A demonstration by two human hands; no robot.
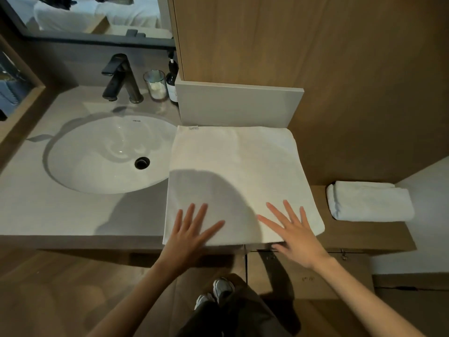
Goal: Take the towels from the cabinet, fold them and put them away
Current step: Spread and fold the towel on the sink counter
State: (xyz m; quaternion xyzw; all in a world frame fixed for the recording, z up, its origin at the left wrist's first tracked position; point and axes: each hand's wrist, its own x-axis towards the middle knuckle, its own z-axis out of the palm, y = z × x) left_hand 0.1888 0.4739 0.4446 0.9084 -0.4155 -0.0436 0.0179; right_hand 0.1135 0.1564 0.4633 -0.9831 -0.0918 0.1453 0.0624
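Your bench [60, 215] is a pale stone-coloured top with a white oval sink [97, 154] set into its left half. Behind the sink, a dark tap [121, 79] stands on the top, with a glass jar [155, 85] and a dark pump bottle [172, 81] just beside it to the right. On the right half a white towel [238, 171] lies spread flat, its near edge reaching the front edge. Further right, a lower wooden shelf [379, 235] adjoins the bench and carries a folded white towel [369, 200], well apart from the spread one.
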